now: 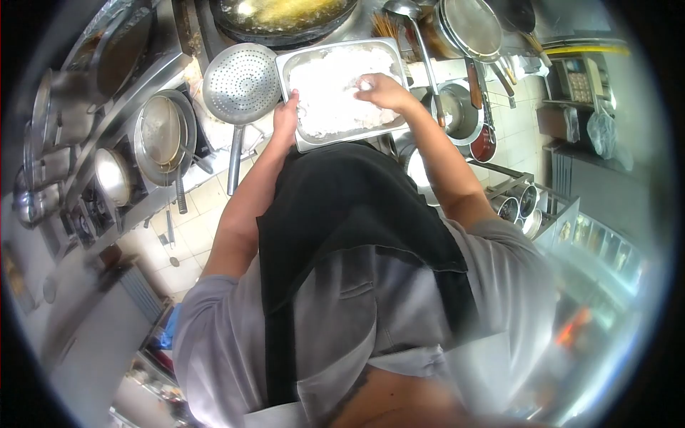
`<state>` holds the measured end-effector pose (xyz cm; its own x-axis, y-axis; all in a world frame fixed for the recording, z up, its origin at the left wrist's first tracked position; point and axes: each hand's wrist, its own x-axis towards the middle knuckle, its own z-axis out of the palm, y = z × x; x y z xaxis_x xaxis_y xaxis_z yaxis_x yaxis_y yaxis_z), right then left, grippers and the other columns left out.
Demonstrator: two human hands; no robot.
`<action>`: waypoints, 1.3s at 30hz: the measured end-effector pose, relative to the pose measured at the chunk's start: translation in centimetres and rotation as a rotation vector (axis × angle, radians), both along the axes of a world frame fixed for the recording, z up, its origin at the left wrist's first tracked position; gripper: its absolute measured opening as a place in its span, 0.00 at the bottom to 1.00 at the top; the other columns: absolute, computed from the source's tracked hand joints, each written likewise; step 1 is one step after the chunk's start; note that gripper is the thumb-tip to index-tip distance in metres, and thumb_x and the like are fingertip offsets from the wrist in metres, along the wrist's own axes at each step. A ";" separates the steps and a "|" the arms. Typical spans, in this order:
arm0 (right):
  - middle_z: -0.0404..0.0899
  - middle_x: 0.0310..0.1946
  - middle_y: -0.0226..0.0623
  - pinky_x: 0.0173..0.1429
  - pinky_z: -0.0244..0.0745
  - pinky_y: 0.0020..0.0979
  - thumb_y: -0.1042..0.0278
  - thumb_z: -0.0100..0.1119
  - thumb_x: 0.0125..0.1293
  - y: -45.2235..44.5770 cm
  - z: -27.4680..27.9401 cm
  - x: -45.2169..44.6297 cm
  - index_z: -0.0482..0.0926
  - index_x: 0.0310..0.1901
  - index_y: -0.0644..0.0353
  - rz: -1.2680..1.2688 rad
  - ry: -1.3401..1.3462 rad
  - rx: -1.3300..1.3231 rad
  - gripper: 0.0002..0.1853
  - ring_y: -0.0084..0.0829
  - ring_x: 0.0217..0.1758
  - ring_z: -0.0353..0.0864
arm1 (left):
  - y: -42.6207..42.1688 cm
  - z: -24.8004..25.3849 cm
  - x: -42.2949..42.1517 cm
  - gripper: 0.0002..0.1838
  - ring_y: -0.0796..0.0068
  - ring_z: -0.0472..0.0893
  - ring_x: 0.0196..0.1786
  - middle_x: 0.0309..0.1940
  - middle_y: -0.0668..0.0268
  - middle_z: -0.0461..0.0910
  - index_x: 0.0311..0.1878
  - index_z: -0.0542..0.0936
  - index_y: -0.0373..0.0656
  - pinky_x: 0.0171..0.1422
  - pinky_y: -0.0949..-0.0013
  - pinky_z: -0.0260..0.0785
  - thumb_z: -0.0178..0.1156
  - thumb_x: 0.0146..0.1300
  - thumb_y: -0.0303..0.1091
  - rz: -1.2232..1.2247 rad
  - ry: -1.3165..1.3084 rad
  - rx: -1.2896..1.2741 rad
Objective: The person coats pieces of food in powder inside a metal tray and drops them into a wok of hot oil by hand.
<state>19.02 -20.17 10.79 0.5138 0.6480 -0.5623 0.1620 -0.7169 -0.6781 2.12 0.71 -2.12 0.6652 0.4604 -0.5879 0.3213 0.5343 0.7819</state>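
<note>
A rectangular metal tray [347, 138] is held in front of my apron, full of white powdery or flaky stuff [325, 93] that is overexposed in the light. My left hand [287, 118] is closed on the tray's left rim, thumb on top. Over the right part of the tray, my right hand [382, 93] reaches in with its fingers pinched together at the white stuff. A small whitish bit shows at the fingertips, but its kind cannot be made out. Left of the tray lies a perforated skimmer [242, 82] with a long handle.
Beyond the tray sits a wok [285, 18] of bubbling yellow oil. To the right are a ladle [421, 53], a strainer [471, 28] and a metal pot [460, 114]. More strainers and pans [163, 132] stand on the left. Tiled floor [196, 239] shows below.
</note>
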 end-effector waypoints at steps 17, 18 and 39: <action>0.85 0.41 0.44 0.52 0.78 0.43 0.61 0.66 0.55 7.4 -6.5 -9.9 0.84 0.41 0.60 0.703 -0.581 -0.054 0.15 0.46 0.48 0.83 | -1.0 3.4 -0.3 0.30 0.69 0.80 0.42 0.43 0.54 0.82 0.49 0.78 0.24 0.49 0.66 0.72 0.63 0.67 0.50 0.073 0.009 0.086; 0.84 0.42 0.44 0.52 0.78 0.42 0.61 0.66 0.55 7.0 -5.8 -9.8 0.84 0.41 0.61 0.659 -0.546 -0.011 0.15 0.45 0.49 0.83 | -1.1 3.5 -0.2 0.29 0.69 0.80 0.42 0.42 0.54 0.82 0.49 0.78 0.24 0.49 0.66 0.72 0.62 0.67 0.50 0.086 0.012 0.057; 0.63 0.13 0.29 0.13 0.55 0.30 0.45 0.50 0.73 8.4 0.2 -0.2 0.68 0.22 0.51 -0.684 0.925 0.661 0.24 0.27 0.12 0.64 | -1.4 3.5 -0.3 0.26 0.75 0.77 0.32 0.31 0.64 0.79 0.43 0.79 0.29 0.37 0.69 0.70 0.59 0.70 0.50 0.069 0.001 -0.003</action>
<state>18.80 -11.79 10.96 0.4445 0.6991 -0.5600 -0.8045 0.0367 -0.5928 1.82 -0.69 1.43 0.6308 0.5038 -0.5902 0.2845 0.5575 0.7799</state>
